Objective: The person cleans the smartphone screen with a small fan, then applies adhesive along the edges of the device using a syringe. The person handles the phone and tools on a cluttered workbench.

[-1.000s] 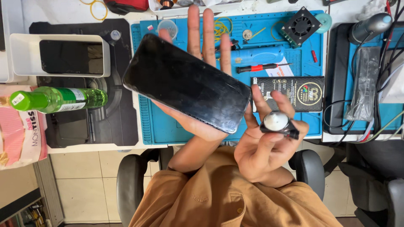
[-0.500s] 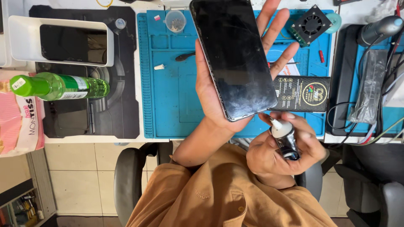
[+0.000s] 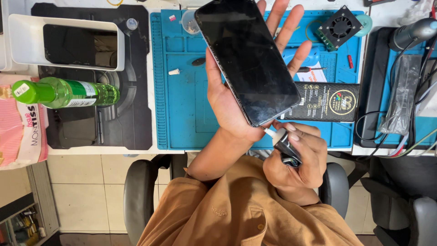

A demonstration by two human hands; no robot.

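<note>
Left hand (image 3: 236, 105): palm up, fingers spread wide and nearly straight, no closed grip. It carries a smartphone (image 3: 248, 59), which lies flat across palm and fingers, dark glass up, tilted with its lower corner toward the wrist. The thumb lies along the phone's left edge; fingertips show past its upper right edge.

Right hand (image 3: 298, 161): fingers curled tight around a small black glue tube (image 3: 286, 146), thumb pressed on its upper side. The tube's white nozzle (image 3: 269, 133) points up and left and meets the phone's lower corner; whether it touches the edge cannot be told.

Both hands are held above the near edge of the surface (image 3: 136, 151), over the person's orange shirt (image 3: 236, 214).

Under and around the hands:
- Blue repair mat (image 3: 182, 109), with a small white cap (image 3: 174, 71) and a dark oval piece (image 3: 198, 61) lying on it.
- Black printed box (image 3: 332, 102), just right of the phone.
- Small square cooling fan (image 3: 340, 27), at the mat's far right.
- Red-handled screwdriver (image 3: 312, 69), beside the fingers.
- Black mat (image 3: 136, 100), left of the blue one.
- White open-topped bin (image 3: 63, 43), far left.
- Green bottle (image 3: 63, 92), lying on its side on the black mat.
- Pink tissue pack (image 3: 20, 132), at the left edge.
- Black chair (image 3: 141, 191), below the surface.
</note>
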